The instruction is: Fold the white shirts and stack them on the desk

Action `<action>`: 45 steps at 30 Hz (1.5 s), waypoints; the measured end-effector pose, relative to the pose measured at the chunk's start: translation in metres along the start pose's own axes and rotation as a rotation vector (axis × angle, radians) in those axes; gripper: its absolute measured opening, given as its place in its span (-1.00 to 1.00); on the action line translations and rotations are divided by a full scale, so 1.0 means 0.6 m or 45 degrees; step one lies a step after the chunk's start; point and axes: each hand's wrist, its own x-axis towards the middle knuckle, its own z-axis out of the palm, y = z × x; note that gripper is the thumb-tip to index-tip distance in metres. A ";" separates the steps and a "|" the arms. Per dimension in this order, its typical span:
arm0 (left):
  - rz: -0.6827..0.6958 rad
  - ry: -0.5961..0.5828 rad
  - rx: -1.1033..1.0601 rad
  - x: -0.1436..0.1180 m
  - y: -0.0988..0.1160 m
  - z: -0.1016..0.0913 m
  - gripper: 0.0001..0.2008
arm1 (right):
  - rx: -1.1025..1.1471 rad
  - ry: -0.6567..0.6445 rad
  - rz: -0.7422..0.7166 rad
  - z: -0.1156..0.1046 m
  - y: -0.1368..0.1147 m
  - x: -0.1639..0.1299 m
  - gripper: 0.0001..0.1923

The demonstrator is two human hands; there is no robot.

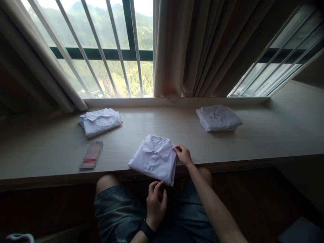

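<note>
A folded white collared shirt (pixel 154 162) lies in front of me at the table's front edge, collar on top and its lower right corner hanging past the edge. My right hand (pixel 184 155) pinches the shirt's right side near the collar between thumb and fingertips. Just below the shirt's front edge is my left hand (pixel 156 202), a dark band on its wrist. Its fingers are loosely bent and apart, with nothing seen in them; whether a fingertip touches the cloth is hard to tell.
Two more folded white shirts lie farther back, one at the left (pixel 101 121) and one at the right (pixel 219 118). A pixelated flat object (pixel 91 156) rests left of the middle shirt. Behind the pale table (pixel 265 135) are curtains (pixel 192 50) and barred windows.
</note>
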 end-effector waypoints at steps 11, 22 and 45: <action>-0.227 -0.091 0.417 0.331 -0.065 -0.099 -0.63 | -0.484 0.176 -0.001 0.028 -0.017 -0.037 -0.75; -0.182 -0.120 0.246 0.343 -0.068 -0.088 -0.78 | -0.255 0.275 -0.147 0.010 -0.027 -0.002 -0.80; -0.427 -0.258 -0.195 0.432 -0.076 -0.051 -0.56 | 0.599 0.037 0.456 0.042 -0.035 -0.004 -0.43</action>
